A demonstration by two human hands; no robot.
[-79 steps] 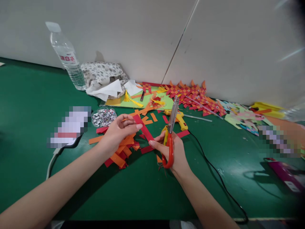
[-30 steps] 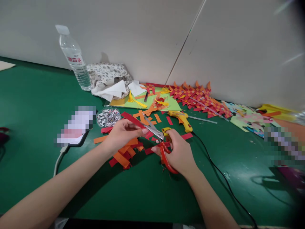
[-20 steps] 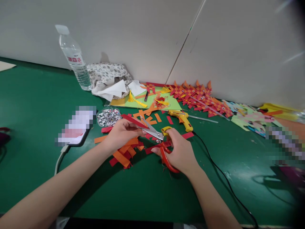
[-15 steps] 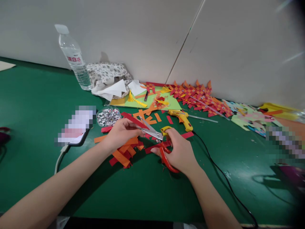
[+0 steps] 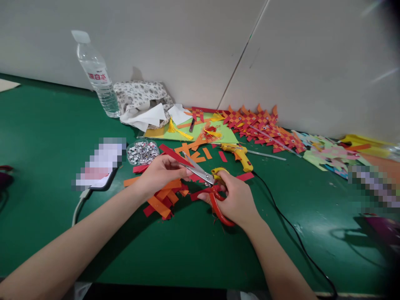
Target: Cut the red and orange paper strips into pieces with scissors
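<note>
My left hand [image 5: 160,173] pinches a long red paper strip [image 5: 171,154] just above the green table [image 5: 56,137]. My right hand [image 5: 235,200] grips scissors [image 5: 206,179] with red and yellow handles, their metal blades pointing left along the strip's edge. Under my left hand lies a heap of orange and red paper strips [image 5: 162,198]. More short strips [image 5: 201,155] are scattered just beyond the scissors.
A water bottle [image 5: 95,75], a patterned pouch with tissues [image 5: 142,104], a green sheet [image 5: 200,133], a dish of googly eyes [image 5: 143,152], a phone on a cable [image 5: 98,166], a yellow glue gun [image 5: 239,156] with black cord, and woven paper fish [image 5: 262,127] along the wall.
The scissors swung down from upright to point left into the red strip. Over the last second the blades have crept a little further along it; both hands stay in place.
</note>
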